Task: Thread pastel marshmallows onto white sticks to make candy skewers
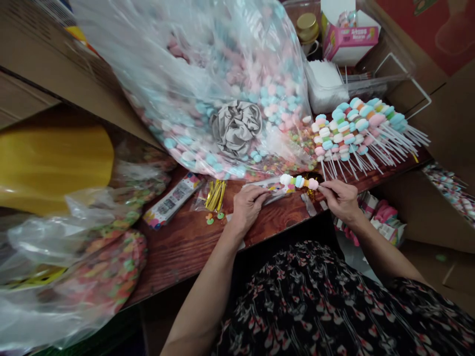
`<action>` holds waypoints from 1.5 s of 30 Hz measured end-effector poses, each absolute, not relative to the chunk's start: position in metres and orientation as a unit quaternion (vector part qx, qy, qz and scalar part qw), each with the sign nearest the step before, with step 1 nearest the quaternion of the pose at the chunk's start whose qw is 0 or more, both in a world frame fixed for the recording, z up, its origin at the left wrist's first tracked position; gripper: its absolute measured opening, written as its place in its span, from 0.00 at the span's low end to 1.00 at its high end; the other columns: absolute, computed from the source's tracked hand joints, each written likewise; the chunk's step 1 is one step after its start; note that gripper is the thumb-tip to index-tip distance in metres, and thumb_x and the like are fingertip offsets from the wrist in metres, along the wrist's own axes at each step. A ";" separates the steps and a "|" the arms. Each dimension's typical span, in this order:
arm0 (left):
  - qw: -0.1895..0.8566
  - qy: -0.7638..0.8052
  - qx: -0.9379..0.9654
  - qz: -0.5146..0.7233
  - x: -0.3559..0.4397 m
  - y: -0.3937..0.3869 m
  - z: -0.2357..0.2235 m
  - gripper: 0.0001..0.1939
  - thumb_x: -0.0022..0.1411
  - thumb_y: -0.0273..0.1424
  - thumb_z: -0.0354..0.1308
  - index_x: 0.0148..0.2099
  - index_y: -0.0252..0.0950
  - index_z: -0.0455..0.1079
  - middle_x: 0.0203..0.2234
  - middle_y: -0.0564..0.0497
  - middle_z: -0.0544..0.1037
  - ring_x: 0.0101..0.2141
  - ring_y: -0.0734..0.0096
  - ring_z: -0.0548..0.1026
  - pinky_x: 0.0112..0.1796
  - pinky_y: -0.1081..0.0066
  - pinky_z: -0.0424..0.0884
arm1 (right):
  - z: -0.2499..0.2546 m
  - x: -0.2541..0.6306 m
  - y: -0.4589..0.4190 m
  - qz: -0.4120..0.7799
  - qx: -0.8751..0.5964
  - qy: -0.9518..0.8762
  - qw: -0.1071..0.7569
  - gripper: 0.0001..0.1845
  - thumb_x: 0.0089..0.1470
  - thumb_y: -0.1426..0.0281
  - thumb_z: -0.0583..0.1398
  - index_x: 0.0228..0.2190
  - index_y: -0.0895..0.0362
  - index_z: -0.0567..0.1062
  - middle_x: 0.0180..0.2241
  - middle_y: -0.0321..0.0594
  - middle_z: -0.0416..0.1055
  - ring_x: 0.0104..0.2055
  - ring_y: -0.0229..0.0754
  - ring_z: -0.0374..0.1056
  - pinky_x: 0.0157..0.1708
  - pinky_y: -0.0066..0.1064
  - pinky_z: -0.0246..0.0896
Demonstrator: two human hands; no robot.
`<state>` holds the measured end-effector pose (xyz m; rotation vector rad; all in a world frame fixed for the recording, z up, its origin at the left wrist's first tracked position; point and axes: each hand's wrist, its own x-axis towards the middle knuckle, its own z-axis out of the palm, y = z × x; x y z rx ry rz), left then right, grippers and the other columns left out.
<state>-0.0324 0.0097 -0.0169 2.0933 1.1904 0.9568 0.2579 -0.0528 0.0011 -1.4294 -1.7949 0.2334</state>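
My right hand (pixel 340 200) pinches the end of a candy skewer (pixel 299 181), which lies level and is threaded with white, blue and pink marshmallows with small coloured gummies between them. Its tip points left. Just left of it, the closed thumb and fingers of my left hand (pixel 248 206) grip the edge of a clear printed plastic bag (pixel 276 189). The skewer's tip is over or beside this bag; I cannot tell if it is inside. A pile of finished marshmallow skewers (pixel 352 128) with white sticks lies to the right, beyond my right hand.
A huge clear sack of marshmallows (pixel 222 74) fills the back, with a grey scrunched cloth (pixel 237 127) on it. Printed bags (pixel 172 200), gold twist ties (pixel 215 195) and loose gummies (pixel 210 218) lie left. A bag of gummies (pixel 115 262) and a plastic bin (pixel 393 74) flank the table.
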 end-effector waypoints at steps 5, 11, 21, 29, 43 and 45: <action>0.264 0.437 0.781 0.360 -0.032 0.011 -0.018 0.07 0.62 0.33 0.60 0.36 0.38 0.78 0.31 0.49 0.81 0.33 0.69 0.77 0.39 0.68 0.71 | 0.008 0.262 -0.052 0.029 -0.552 -0.763 0.335 0.06 0.58 0.70 0.59 0.34 0.56 0.77 0.25 0.37 0.71 0.26 0.36 0.65 0.28 0.28 0.57; 0.245 0.440 0.795 0.336 -0.031 0.011 -0.014 0.08 0.63 0.33 0.60 0.33 0.37 0.77 0.28 0.50 0.80 0.32 0.69 0.75 0.37 0.69 0.70 | 0.027 0.276 -0.048 -0.055 -0.510 -0.824 0.241 0.08 0.58 0.71 0.58 0.30 0.56 0.78 0.24 0.37 0.70 0.27 0.36 0.61 0.29 0.30 0.50; 0.194 0.398 0.838 0.319 -0.034 0.013 -0.018 0.08 0.64 0.33 0.58 0.34 0.36 0.76 0.29 0.48 0.79 0.32 0.69 0.74 0.37 0.68 0.70 | 0.057 0.263 -0.026 -0.179 -0.431 -0.864 0.190 0.10 0.56 0.74 0.56 0.29 0.54 0.77 0.23 0.35 0.68 0.28 0.37 0.57 0.31 0.33 0.42; 0.190 0.372 0.844 0.336 -0.035 0.014 -0.014 0.08 0.65 0.32 0.57 0.34 0.36 0.74 0.27 0.49 0.78 0.30 0.71 0.74 0.35 0.69 0.69 | 0.061 0.259 -0.021 -0.182 -0.424 -0.868 0.182 0.10 0.56 0.74 0.57 0.27 0.54 0.77 0.23 0.35 0.69 0.28 0.37 0.57 0.30 0.33 0.42; 0.159 0.391 0.867 0.263 -0.045 -0.061 -0.016 0.08 0.66 0.29 0.54 0.40 0.36 0.75 0.32 0.45 0.79 0.32 0.68 0.75 0.35 0.68 0.73 | 0.044 0.246 -0.052 -0.052 -0.392 -0.899 0.187 0.12 0.57 0.74 0.55 0.27 0.55 0.77 0.23 0.36 0.69 0.27 0.36 0.57 0.29 0.32 0.43; 0.164 0.395 0.860 0.276 -0.045 -0.060 -0.019 0.08 0.66 0.29 0.55 0.39 0.36 0.75 0.31 0.46 0.78 0.31 0.70 0.75 0.34 0.69 0.73 | 0.041 0.242 -0.056 -0.053 -0.394 -0.894 0.207 0.12 0.57 0.74 0.55 0.27 0.56 0.77 0.23 0.36 0.69 0.27 0.36 0.56 0.28 0.32 0.43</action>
